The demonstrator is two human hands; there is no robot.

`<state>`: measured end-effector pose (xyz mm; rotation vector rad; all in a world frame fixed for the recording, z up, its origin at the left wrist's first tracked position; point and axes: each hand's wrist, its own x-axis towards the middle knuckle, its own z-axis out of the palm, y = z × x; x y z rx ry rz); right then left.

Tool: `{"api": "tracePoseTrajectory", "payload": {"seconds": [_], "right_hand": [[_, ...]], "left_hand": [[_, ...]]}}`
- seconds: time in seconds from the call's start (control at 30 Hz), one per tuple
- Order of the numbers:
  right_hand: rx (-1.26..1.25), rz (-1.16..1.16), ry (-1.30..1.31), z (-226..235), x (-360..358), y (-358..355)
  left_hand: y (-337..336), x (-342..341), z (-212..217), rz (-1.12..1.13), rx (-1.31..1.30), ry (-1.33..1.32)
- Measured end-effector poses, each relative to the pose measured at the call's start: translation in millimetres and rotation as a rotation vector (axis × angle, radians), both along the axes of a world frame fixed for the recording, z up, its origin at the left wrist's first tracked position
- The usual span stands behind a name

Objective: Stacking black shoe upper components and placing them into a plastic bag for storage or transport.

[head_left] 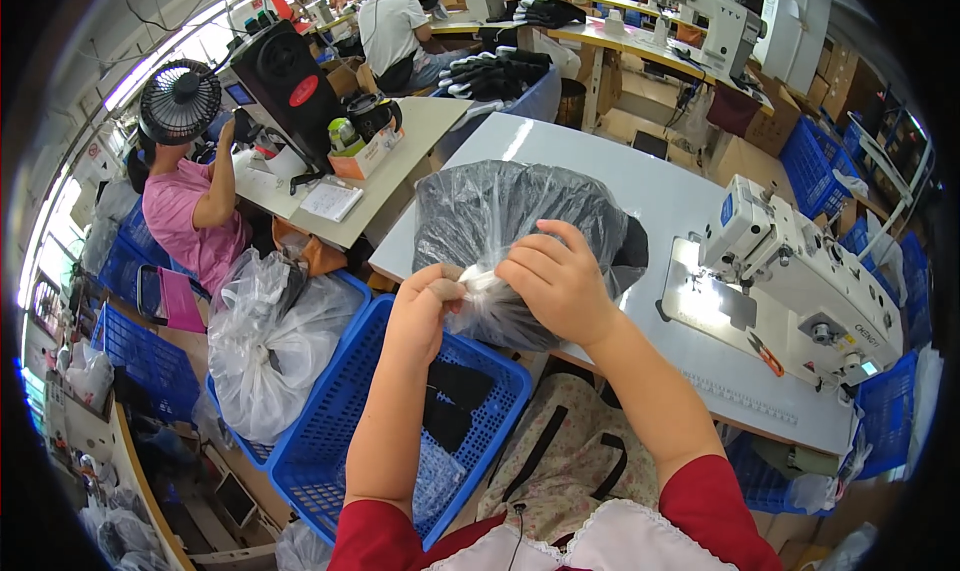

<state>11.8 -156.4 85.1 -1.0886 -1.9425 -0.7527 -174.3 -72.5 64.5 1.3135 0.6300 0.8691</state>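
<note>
A bulging clear plastic bag (520, 206) full of dark pieces lies on the pale work table, its gathered neck turned toward me. My left hand (428, 296) pinches the twisted white end of the neck between thumb and fingers. Beside it, my right hand (555, 276) is closed round the base of the neck, against the bag. Some black material (632, 246) shows at the bag's right side. Whether the neck is knotted or only twisted is hidden by my fingers.
A white sewing machine (800, 281) stands at right, with orange-handled snips (766, 354) and a clear ruler (740, 396) nearby. Below left sit a blue basket (320, 461) and another filled plastic bag (265, 361). A person in pink (195, 211) sits beyond.
</note>
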Motion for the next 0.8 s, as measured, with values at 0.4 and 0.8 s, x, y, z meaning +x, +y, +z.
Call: {"api": "tracePoseTrajectory", "payload": {"seconds": [0.4,0.8], "right_hand": [[0.008,0.056,0.027,2,-14,-2],[0.111,0.027,0.059,-6,-16,1]], "left_hand": [[-27,6,32,0.136,0.494,0.333],[8,-5,3,-0.059,0.138,0.398]]}}
